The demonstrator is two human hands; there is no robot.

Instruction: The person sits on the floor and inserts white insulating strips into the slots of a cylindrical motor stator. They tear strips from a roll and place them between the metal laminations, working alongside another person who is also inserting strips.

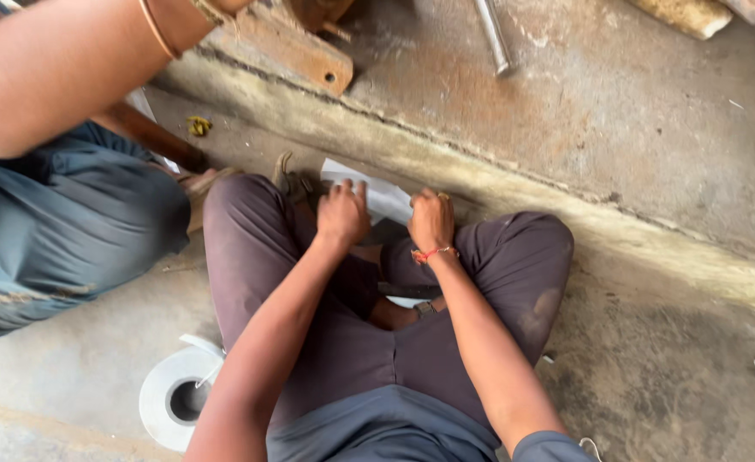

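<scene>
I sit on a concrete floor with my legs folded. A white sheet of paper (383, 196) lies in front of my feet, against a raised concrete step. My left hand (341, 212) rests on the sheet's near left part with its fingers curled over it. My right hand (431, 219), with a red thread at the wrist and a ring, is fisted on the sheet's right edge. Most of the sheet is hidden behind both hands and my knees.
A roll of white paper (175, 397) lies on the floor by my left thigh. Another person in grey-blue clothes (61, 214) crouches at the left, an arm with a bangle (44, 68) reaching overhead. A rusty metal plate (296, 53) and a metal rod (494, 36) lie on the step.
</scene>
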